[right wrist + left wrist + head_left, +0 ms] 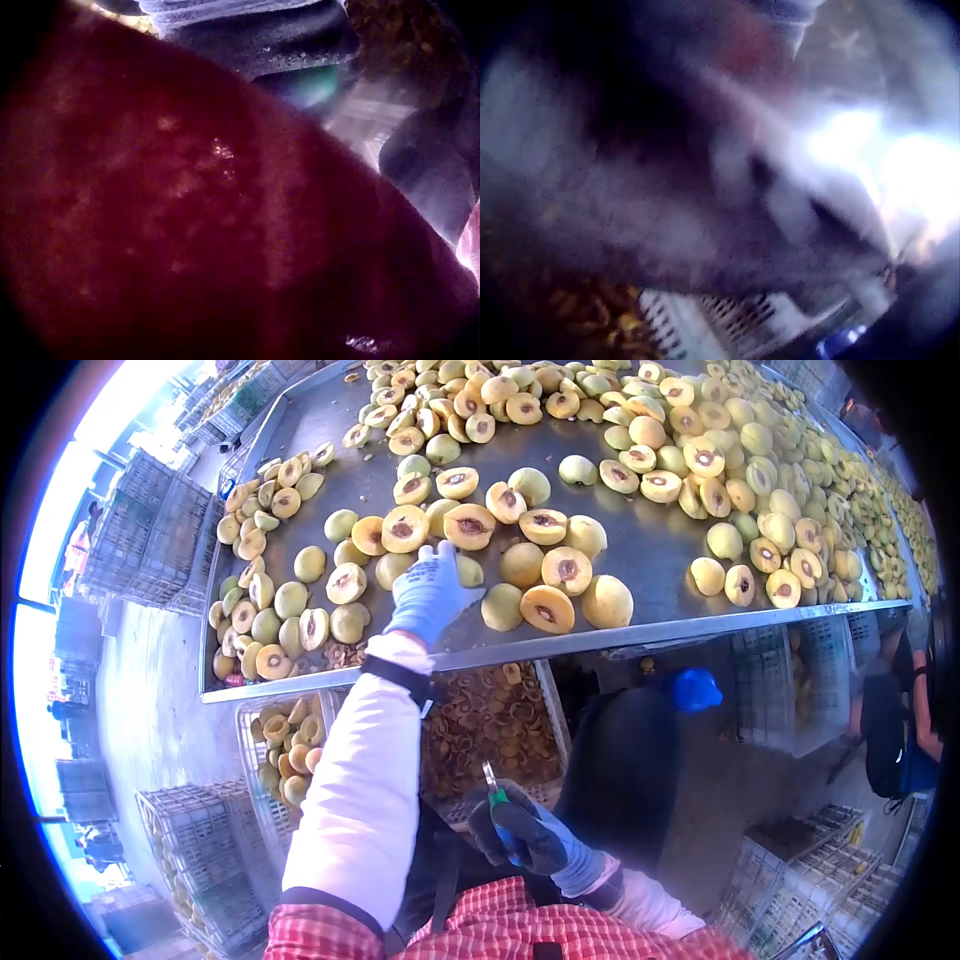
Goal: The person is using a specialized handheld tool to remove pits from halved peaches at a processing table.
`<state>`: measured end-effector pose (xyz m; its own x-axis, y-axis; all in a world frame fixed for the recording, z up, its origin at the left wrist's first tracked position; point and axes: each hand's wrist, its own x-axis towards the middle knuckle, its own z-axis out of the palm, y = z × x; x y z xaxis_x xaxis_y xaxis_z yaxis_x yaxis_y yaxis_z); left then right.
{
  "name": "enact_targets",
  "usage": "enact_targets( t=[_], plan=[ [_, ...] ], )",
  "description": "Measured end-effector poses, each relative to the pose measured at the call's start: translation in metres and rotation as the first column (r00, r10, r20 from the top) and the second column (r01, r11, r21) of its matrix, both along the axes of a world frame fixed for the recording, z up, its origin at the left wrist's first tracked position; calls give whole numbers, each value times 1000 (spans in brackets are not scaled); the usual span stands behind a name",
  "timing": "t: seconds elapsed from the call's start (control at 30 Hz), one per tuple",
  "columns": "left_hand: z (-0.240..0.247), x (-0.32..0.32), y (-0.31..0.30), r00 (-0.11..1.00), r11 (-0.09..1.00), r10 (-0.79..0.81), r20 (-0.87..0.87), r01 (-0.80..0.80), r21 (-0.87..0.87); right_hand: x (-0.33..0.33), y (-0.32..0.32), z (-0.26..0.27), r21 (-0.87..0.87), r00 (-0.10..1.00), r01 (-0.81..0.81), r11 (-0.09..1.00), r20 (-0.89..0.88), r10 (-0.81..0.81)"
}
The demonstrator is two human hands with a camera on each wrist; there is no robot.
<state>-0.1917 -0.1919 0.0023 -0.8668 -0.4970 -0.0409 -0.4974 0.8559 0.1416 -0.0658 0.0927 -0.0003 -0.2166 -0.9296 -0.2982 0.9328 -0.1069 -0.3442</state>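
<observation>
In the head view my left hand [428, 596], in a pale blue glove, reaches over the metal table [450, 657]. Its fingers extend forward with the thumb out to the side, fingertips right at a halved peach [404, 529] and its neighbours. Several other yellow halves, brown stone or hollow facing up, lie around it. Low near my lap, my right hand [528, 834], in a blue and dark glove, grips a small green-handled tool [497, 796] with a narrow metal tip pointing up. Its kind is unclear. Blur hides the left hand's work in the left wrist view; dark red cloth fills most of the right.
Large piles of peach halves [790, 510] cover the table's back and right. Below its raised front edge stand a crate of brown stones or scraps [490, 725] and a crate of peach halves [285, 750]. Stacked crates [195, 850] stand left; another white crate [785, 685] is right.
</observation>
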Motion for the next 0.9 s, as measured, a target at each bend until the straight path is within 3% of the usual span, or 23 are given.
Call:
enact_targets(
  t=[0.03, 0.07, 0.1, 0.13, 0.2, 0.27, 0.33, 0.37, 0.4, 0.43, 0.47, 0.53, 0.57, 0.63, 0.7, 0.8, 0.83, 0.9],
  plan=[
    [5, 6, -3, 997, 995, -67, -34, 70, 73, -5, -1, 10, 80, 1000, -8, 997, 19, 7],
    [18, 14, 5, 999, 945, 16, -46, 0, 328, -9, -1, 15, 160, 999, -18, 987, 42, 12],
    [19, 28, 15, 971, 770, 102, -217, 61, 636, -11, -2, 12, 165, 1000, -21, 986, 22, 17],
    [19, 48, 28, 910, 504, 243, -336, 177, 845, -14, -1, 7, 170, 1000, -26, 985, 3, 26],
    [39, 91, 69, 818, 32, 470, -333, 361, 932, -20, 4, 9, 106, 999, -37, 994, 13, 35],
    [29, 126, 101, 766, -123, 569, -298, 438, 890, -32, 9, 34, -34, 997, -31, 999, 68, 33],
    [39, 152, 123, 760, -413, 647, -53, 408, 815, -36, 5, 35, 14, 999, 11, 1000, -37, -10],
    [44, 161, 129, 750, -437, 661, -28, 415, 798, -37, 1, 28, 69, 998, 50, 996, -45, -47],
    [47, 168, 132, 789, -105, 592, -166, 280, 954, -37, -2, 13, 147, 998, 62, 987, -29, -59],
    [49, 173, 135, 839, 266, 475, -265, 150, 952, -33, -3, 6, 229, 979, 158, 960, -161, -123],
    [48, 178, 135, 834, 306, 461, -302, 170, 937, -31, -7, 7, 311, 942, 253, 916, -296, -160],
    [48, 188, 137, 821, 386, 430, -375, 208, 899, -28, -5, 20, 402, 936, 270, 875, -323, -140],
    [41, 194, 136, 752, 116, 522, -403, 406, 907, -22, -9, 28, 339, 898, 345, 875, -389, -203],
    [36, 195, 138, 706, -111, 592, -389, 550, 828, -16, -14, 21, 240, 815, 396, 886, -536, -219],
    [35, 191, 144, 745, -34, 554, -371, 465, 885, -18, -12, 17, 197, 803, 369, 908, -560, -205],
    [30, 196, 147, 711, 402, 412, -570, 419, 814, -23, -6, 19, 212, 866, 276, 937, -478, -147],
    [33, 198, 151, 695, 379, 454, -558, 416, 827, -24, -6, 17, 134, 712, 342, 930, -683, -164],
    [41, 199, 161, 661, 212, 593, -460, 423, 881, -25, -9, 23, 9, 433, 428, 904, -880, -196]
  ],
)
